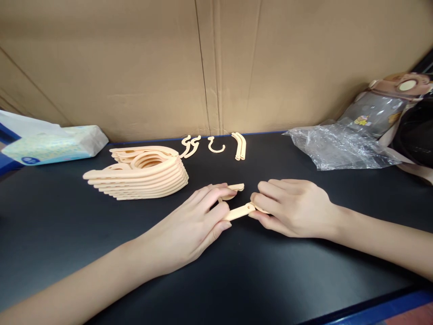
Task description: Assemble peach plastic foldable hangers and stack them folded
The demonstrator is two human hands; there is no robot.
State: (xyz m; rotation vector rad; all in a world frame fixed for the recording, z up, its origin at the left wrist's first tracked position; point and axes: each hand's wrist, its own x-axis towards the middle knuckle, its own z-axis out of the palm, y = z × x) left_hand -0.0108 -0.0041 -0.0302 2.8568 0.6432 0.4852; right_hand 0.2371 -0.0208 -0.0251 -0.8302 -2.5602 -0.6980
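Over the black tabletop, my left hand is closed around a cream plastic folding hanger arm, with the fingers also on a second cream part just behind it. My right hand pinches a small cream plastic piece against the right end of that arm, beside a small hole. The fingers cover most of this piece, so its full shape is hidden. To the left of my hands lies a stack of several cream folding hangers.
Along the back lie two curved cream hook pieces, one cream hook and two slim cream arms. A tissue pack is at left. Crumpled clear plastic and a transparent bottle stand right. Cardboard walls the back.
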